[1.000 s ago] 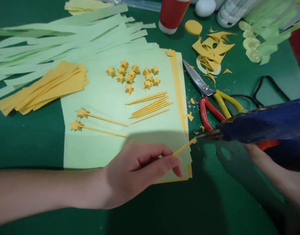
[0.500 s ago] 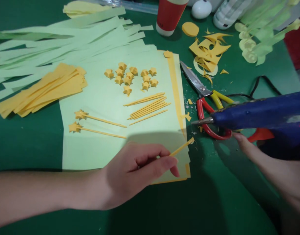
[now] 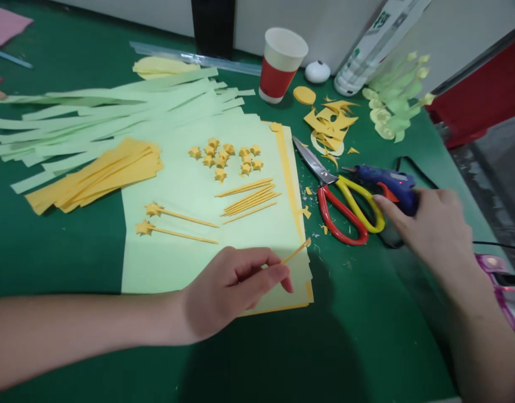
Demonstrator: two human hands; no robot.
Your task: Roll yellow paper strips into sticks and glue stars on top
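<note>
A green table [image 3: 358,347] fills the view. On it lies a pale green sheet [image 3: 177,263] stacked over yellow sheets whose edges show at its right and bottom sides. Beyond it long pale green strips [image 3: 93,106] fan out to the left, and a sheaf of yellow strips [image 3: 96,174] lies by the sheet's upper left corner.

The right hand [image 3: 429,229] is wrapped around the grip of a blue glue gun [image 3: 383,178] with an orange trigger and a small red light showing; the gun sits low at the table, its nozzle pointing left, just beside the scissors [image 3: 341,193] with one red and one yellow handle. A black cord [image 3: 421,174] runs off behind it.

The left hand [image 3: 228,291] rests over the sheet's lower edge, thumb and forefinger pinched on a thin yellow paper stick [image 3: 296,251] that slants up to the right, its tip over the sheet's right edge. The stick is slim, tightly rolled and plain.

On the sheet lie two star-tipped sticks [image 3: 173,223], a bundle of bare sticks [image 3: 249,197] and a cluster of small folded yellow stars [image 3: 224,157]. Farther back stand a red and white paper cup [image 3: 280,67], yellow offcuts [image 3: 328,123] and a white tube [image 3: 375,45] whose green print is too small to read.
</note>
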